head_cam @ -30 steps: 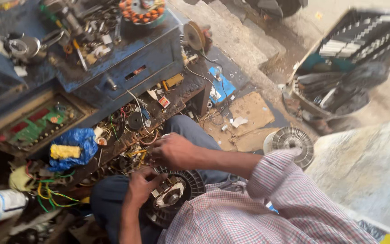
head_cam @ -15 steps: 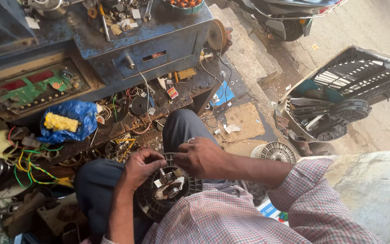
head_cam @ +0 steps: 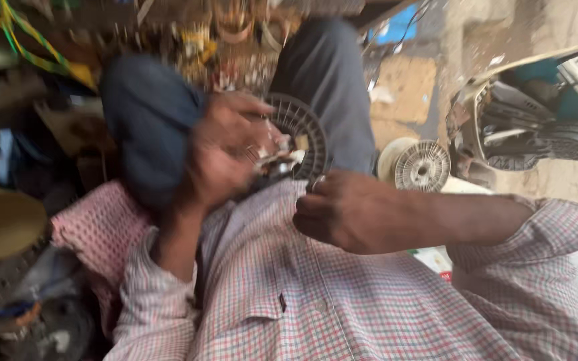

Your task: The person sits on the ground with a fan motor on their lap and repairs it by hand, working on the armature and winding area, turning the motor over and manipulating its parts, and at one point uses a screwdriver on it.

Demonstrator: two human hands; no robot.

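You have a round black motor part (head_cam: pixel 302 134), ribbed like a fan wheel, resting on your lap between your knees, tilted so its slotted rim faces up toward twelve o'clock. Its centre at about nine o'clock of the disc shows pale metal pieces, blurred, and your left hand (head_cam: pixel 229 150) covers that side, fingers curled over it. Your right hand (head_cam: pixel 342 214) sits just below the wheel at six o'clock, closed loosely with fingertips touching or nearly touching its lower rim; the blur hides which.
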